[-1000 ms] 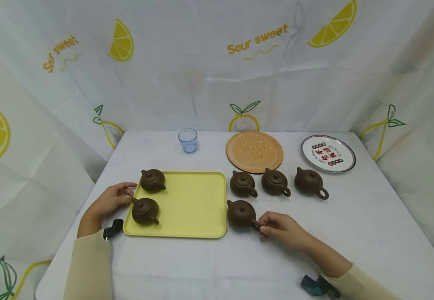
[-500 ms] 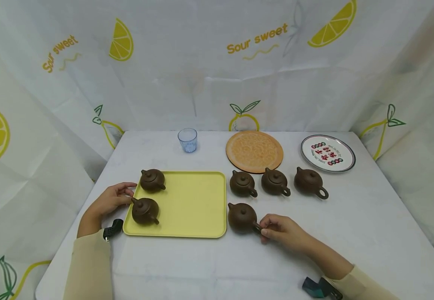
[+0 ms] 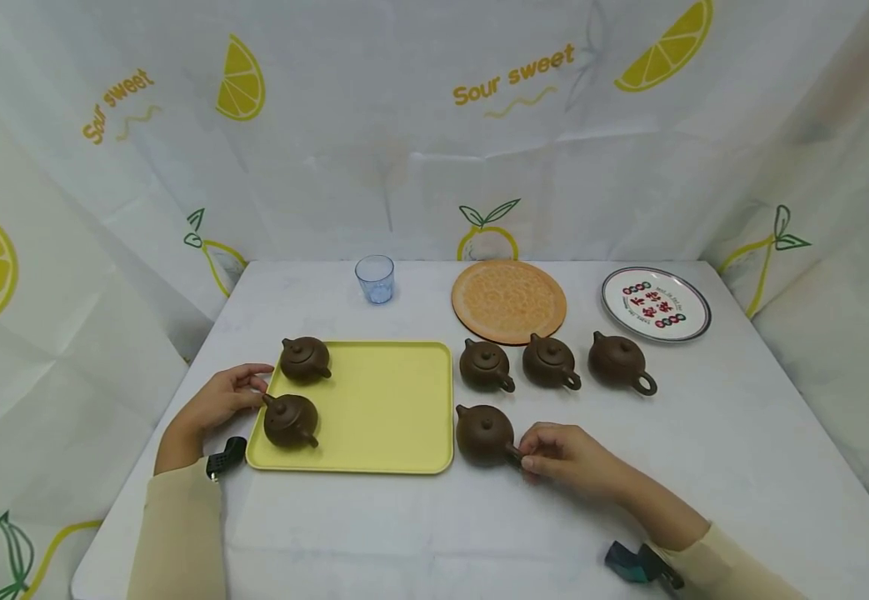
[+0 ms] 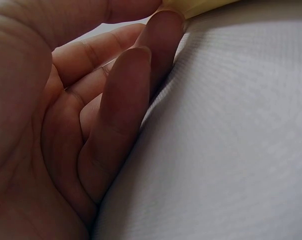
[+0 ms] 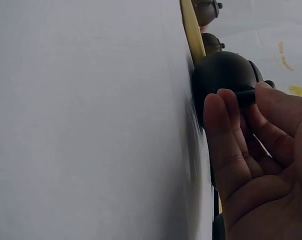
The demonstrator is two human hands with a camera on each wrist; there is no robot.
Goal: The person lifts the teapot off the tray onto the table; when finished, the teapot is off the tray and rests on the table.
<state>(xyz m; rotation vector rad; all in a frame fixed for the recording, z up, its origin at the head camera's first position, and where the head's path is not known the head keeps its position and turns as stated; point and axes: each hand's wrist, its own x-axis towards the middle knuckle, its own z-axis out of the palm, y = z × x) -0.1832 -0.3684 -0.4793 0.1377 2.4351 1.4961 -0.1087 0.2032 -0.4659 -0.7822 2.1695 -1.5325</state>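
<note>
A dark brown teapot (image 3: 485, 435) stands on the white table just right of the yellow tray (image 3: 382, 408). My right hand (image 3: 572, 458) pinches its handle between thumb and fingers; in the right wrist view the teapot's round body (image 5: 223, 75) lies just past the fingertips. On the tray's left side sit two similar teapots, a rear one (image 3: 305, 360) and a front one (image 3: 291, 421). My left hand (image 3: 220, 404) holds the tray's left edge. In the left wrist view its thumb and a fingertip (image 4: 166, 25) meet at the yellow rim (image 4: 206, 6), and its other fingers are bent near the cloth.
Behind the right-hand teapot stand three more teapots in a row: left (image 3: 485, 365), middle (image 3: 551, 361) and right (image 3: 618, 361). Farther back are a blue glass (image 3: 376, 279), a round tan mat (image 3: 509, 300) and a white printed plate (image 3: 655, 304). A lemon-print curtain (image 3: 374, 167) hangs behind.
The teapot in my right hand has shifted slightly toward me and to the right, then stayed about still. My left hand, the tray and the other teapots have not moved.
</note>
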